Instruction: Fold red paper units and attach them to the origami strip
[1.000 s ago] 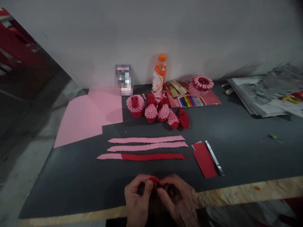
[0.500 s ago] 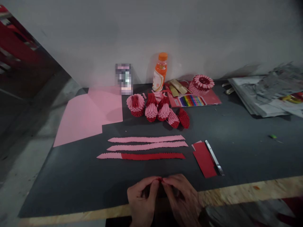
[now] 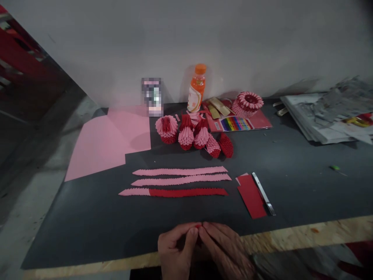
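Observation:
At the table's front edge, my left hand [image 3: 178,245] and my right hand [image 3: 223,245] meet fingertip to fingertip, pinching a small red paper piece [image 3: 198,226] that the fingers mostly cover. Beyond them lies a folded strip, pink at its left end and red along the rest [image 3: 186,193], with two pink strips [image 3: 180,181] [image 3: 180,171] behind it. To the right, red paper rectangles [image 3: 251,198] lie beside a silver cutter knife [image 3: 263,193].
Large pink sheets [image 3: 107,144] cover the left. Behind the strips stand folded-paper pieces [image 3: 185,136], an orange bottle [image 3: 197,89], a round paper piece [image 3: 247,104] and a red packet [image 3: 259,121]. Papers [image 3: 314,124] are stacked at right.
Both hands have dipped slightly toward the table edge. My right hand's fingers have come closer together and lie flatter; the red piece stays between the fingertips.

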The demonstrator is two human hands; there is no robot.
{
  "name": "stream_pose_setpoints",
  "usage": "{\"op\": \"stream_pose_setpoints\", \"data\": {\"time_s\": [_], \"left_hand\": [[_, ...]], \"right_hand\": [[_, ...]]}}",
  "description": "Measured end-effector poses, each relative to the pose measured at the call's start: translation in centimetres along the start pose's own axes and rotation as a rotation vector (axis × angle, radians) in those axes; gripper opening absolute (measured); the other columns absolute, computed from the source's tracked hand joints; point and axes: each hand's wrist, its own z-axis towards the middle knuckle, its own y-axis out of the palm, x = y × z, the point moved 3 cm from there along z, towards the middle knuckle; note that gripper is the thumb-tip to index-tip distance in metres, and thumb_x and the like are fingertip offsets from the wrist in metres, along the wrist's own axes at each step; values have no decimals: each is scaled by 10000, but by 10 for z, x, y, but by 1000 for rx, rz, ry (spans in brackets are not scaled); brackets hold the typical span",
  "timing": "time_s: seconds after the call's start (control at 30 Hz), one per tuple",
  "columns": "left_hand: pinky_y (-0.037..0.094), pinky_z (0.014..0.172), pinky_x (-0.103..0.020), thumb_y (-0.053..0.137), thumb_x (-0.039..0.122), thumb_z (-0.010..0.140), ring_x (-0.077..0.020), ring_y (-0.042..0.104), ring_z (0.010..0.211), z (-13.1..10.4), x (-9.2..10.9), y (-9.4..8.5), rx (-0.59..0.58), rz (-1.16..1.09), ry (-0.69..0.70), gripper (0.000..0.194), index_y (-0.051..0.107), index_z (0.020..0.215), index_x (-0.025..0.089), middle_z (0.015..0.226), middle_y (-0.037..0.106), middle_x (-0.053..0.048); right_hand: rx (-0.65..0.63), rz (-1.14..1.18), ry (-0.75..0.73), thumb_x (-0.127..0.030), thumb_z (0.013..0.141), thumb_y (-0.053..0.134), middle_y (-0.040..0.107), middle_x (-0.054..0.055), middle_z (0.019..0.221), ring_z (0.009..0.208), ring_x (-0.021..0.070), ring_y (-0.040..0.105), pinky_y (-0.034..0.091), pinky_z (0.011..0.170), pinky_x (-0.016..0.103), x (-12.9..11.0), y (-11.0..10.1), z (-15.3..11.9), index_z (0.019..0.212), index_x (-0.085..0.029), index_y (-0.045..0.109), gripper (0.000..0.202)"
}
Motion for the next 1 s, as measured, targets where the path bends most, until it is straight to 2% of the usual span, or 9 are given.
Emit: {"op": "stream_pose_setpoints", "data": {"time_s": [0.1, 0.17, 0.27, 0.37, 0.57, 0.67, 0.83, 0.93, 1.0], "left_hand": [[671, 480, -215, 802, 562, 974, -200, 836, 488, 3, 1, -2, -22, 4, 28, 282, 952, 823, 377, 654, 907, 38], [662, 488, -207, 805, 509, 982, -186, 825, 489, 4, 1, -2, -9, 15, 51, 264, 931, 807, 356, 634, 889, 45], [583, 420, -193, 762, 399, 1015, -147, 736, 424, 0, -1, 1, 52, 31, 94, 248, 866, 805, 318, 600, 827, 55], [605, 471, -220, 707, 342, 1034, -156, 744, 475, -10, -9, 7, 106, 38, 170, 232, 829, 837, 328, 643, 819, 47], [686, 563, -251, 689, 423, 1065, -190, 818, 560, -19, -16, 11, 204, 210, 287, 207, 828, 927, 356, 704, 863, 35], [669, 516, -226, 724, 520, 1054, -182, 817, 534, -10, -7, 9, 91, 206, 298, 253, 847, 921, 343, 696, 869, 45], [681, 566, -207, 765, 235, 998, -168, 828, 541, 6, 3, 0, -15, 191, 285, 164, 847, 887, 324, 714, 880, 60], [687, 584, -219, 780, 171, 950, -181, 844, 567, 6, 1, -3, -37, 198, 255, 185, 865, 897, 327, 732, 892, 51], [685, 579, -232, 781, 168, 935, -192, 852, 579, 3, -1, -3, -36, 182, 251, 196, 878, 892, 332, 734, 898, 42]], "right_hand": [[14, 21, 5, -242, 1177, 468, 952, 12, 1180, 1053, 188, 925, 732, 1035, 236, 5, 4, 3, 1483, -268, 768, 430], [76, 96, 8, -261, 1168, 504, 959, -13, 1119, 976, 174, 931, 745, 971, 215, 7, 6, 9, 1351, -302, 833, 379], [205, 276, 176, -275, 1124, 581, 952, -49, 995, 817, 155, 918, 761, 809, 195, 11, 9, 20, 1288, -374, 839, 322], [215, 367, 342, -290, 1053, 698, 928, -31, 935, 738, 177, 900, 757, 693, 212, 9, 13, 29, 1203, -350, 837, 213], [306, 277, 367, -55, 945, 664, 805, -62, 726, 561, 134, 775, 648, 514, 203, -7, 12, 39, 965, -312, 747, 271], [362, 198, 383, -11, 930, 582, 740, -62, 695, 554, 116, 733, 620, 518, 191, -6, 15, 44, 893, -295, 691, 306], [378, 227, 389, -99, 975, 631, 786, -53, 744, 598, 137, 775, 671, 583, 215, -1, 21, 47, 944, -315, 745, 246], [346, 275, 389, -210, 994, 673, 853, -25, 843, 681, 177, 835, 717, 624, 255, 1, 20, 47, 1059, -324, 793, 177], [306, 303, 397, -203, 994, 678, 823, -44, 777, 629, 160, 809, 695, 584, 238, 2, 20, 47, 970, -322, 776, 156]]}}
